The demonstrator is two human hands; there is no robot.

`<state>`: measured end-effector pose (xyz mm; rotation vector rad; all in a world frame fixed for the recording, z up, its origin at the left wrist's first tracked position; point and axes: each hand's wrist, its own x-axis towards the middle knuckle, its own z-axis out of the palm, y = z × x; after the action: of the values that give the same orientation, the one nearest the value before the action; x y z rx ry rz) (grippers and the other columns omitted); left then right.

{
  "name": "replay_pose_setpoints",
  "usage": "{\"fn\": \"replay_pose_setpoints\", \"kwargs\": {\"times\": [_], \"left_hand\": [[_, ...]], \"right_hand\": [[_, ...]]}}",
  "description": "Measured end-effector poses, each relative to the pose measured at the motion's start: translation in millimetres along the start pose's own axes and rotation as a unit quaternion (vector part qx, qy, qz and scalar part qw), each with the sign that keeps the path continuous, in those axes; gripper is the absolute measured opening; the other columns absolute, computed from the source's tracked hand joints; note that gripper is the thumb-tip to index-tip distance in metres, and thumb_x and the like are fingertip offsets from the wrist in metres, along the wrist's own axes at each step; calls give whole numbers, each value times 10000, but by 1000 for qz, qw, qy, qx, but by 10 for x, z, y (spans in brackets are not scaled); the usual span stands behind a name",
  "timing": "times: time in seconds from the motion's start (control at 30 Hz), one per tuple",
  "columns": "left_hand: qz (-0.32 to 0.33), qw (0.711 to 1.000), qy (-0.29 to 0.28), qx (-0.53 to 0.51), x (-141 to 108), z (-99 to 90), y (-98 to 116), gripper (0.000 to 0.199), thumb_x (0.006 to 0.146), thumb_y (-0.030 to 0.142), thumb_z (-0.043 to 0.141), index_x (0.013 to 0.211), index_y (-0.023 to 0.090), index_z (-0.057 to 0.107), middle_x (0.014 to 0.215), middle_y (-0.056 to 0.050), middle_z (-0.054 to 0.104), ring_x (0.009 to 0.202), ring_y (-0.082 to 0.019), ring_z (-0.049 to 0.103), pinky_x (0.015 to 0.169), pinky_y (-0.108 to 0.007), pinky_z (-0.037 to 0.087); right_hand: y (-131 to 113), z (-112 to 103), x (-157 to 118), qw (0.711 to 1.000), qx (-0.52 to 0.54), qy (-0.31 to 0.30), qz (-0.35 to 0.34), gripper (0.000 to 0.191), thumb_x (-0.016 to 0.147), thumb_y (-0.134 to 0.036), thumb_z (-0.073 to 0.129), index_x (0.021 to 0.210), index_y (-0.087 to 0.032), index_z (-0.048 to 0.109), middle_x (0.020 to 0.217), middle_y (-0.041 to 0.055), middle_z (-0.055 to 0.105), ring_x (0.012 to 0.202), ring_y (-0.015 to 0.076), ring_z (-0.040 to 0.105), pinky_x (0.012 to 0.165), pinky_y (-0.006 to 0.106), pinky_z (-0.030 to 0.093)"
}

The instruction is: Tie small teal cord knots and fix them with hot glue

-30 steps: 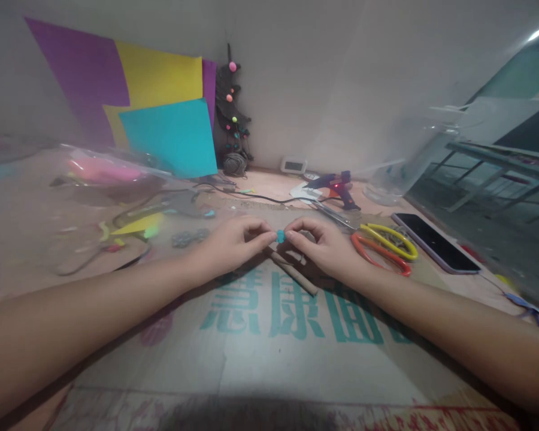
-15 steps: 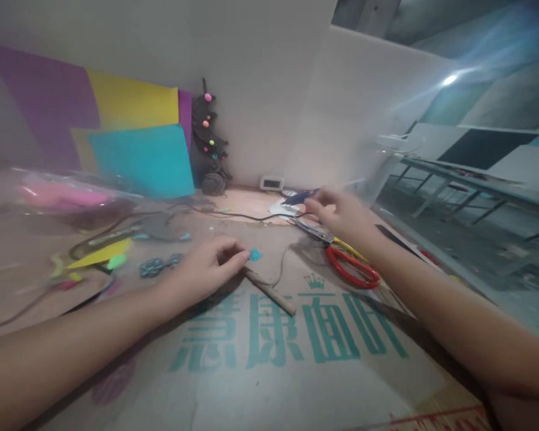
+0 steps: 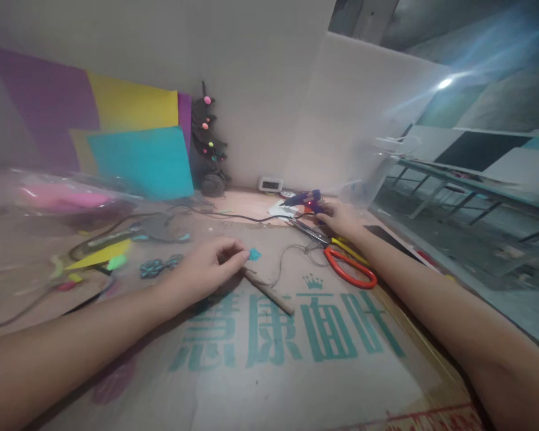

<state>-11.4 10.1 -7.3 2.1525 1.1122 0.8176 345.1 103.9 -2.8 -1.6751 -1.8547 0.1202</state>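
My left hand [image 3: 222, 261] is closed in a pinch on a small blue piece [image 3: 254, 254], which sticks out past the fingertips. Just below those fingertips a thin brown stick [image 3: 272, 293] lies slanting on the cardboard, with a thin cord [image 3: 282, 263] curling beside it. At the back right, my right hand [image 3: 339, 218] has its fingers around the handle of a dark blue glue gun [image 3: 303, 199], whose nozzle points left over a white piece [image 3: 281, 209]. Red-handled scissors [image 3: 351, 268] lie open-side away below my right hand.
A small decorated dark tree [image 3: 210, 143] and a white clock-like device [image 3: 270, 184] stand by the wall. Blue felt [image 3: 141, 161] leans at the left, near a plastic bag with pink contents [image 3: 63, 194]. Blue-grey flower pieces [image 3: 151, 267] lie left of my left hand.
My right hand has moved slightly right and down onto the glue gun's handle, so more of the gun shows. My left hand has stayed in place.
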Motion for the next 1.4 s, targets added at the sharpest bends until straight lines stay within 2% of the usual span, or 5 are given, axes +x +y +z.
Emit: {"fn": "replay_pose_setpoints", "kwargs": {"times": [0.37, 0.47, 0.63, 0.87, 1.4], "left_hand": [[-7, 1000, 0, -12, 4, -4, 15, 293, 905, 421, 498, 807, 189, 649, 804, -5, 665, 788, -186, 600, 702, -284, 414], [-11, 1000, 14, -17, 10, -1, 2, 306, 907, 415, 490, 780, 179, 638, 769, -6, 654, 747, -177, 592, 665, -279, 410], [-9, 999, 37, -38, 24, 2, -36, 288, 904, 387, 491, 778, 176, 642, 768, -4, 663, 743, -173, 593, 657, -276, 411], [-16, 998, 51, -40, 14, -18, -1, 279, 898, 353, 487, 723, 175, 612, 726, 6, 643, 707, -157, 572, 639, -268, 398], [-1, 1000, 12, 17, -10, -13, 29, 236, 886, 335, 485, 787, 179, 632, 785, -5, 672, 757, -174, 596, 672, -274, 408]], "right_hand": [[-422, -112, -5, 979, 172, 106, -6, 419, 813, -313, 587, 1212, -193, 540, 1095, 99, 669, 923, 213, 669, 809, 371, 557], [-783, -205, -238, 969, 224, 75, -67, 390, 799, -414, 646, 1127, -211, 581, 1001, 55, 660, 791, 178, 650, 671, 303, 537], [-1138, -283, -767, 995, 91, 17, 22, 408, 859, -568, 532, 730, -195, 636, 611, 24, 605, 566, 175, 580, 538, 308, 466], [-1021, -170, -1109, 990, 55, -34, -121, 269, 884, -462, 517, 903, -268, 703, 939, 31, 741, 895, 248, 686, 784, 394, 555], [-1068, 4, -1184, 978, 111, -88, -150, 243, 770, -449, 692, 763, -208, 656, 662, 29, 677, 580, 168, 619, 512, 269, 461]]}}
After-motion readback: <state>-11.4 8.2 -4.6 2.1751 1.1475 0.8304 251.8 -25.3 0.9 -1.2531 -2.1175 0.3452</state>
